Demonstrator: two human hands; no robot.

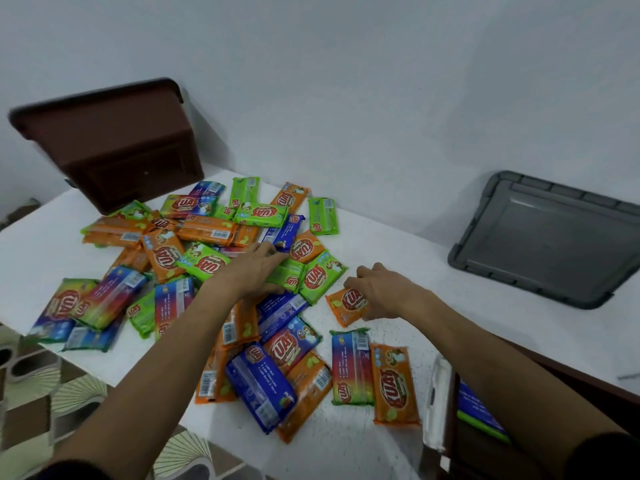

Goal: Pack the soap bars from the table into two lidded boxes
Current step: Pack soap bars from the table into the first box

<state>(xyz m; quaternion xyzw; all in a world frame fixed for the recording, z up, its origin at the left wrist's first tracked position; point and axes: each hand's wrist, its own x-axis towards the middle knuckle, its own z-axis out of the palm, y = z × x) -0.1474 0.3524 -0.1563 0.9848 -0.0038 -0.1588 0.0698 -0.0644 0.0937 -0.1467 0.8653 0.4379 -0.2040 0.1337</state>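
Several wrapped soap bars in orange, green, blue and rainbow wrappers lie in a loose heap (207, 265) on the white table (398, 244). My left hand (252, 268) reaches into the middle of the heap and its fingers curl round a green bar (289, 277). My right hand (384, 289) grips a small orange bar (346, 306) lying apart at the heap's right side. A brown box (114, 143) stands at the back left. A second brown box (485, 417) at the lower right holds some bars.
A grey lid (554, 237) lies flat on the table at the right, near the wall. A white handle or clip (438, 400) sits on the near box's edge. Patterned floor shows at the lower left, past the table's edge.
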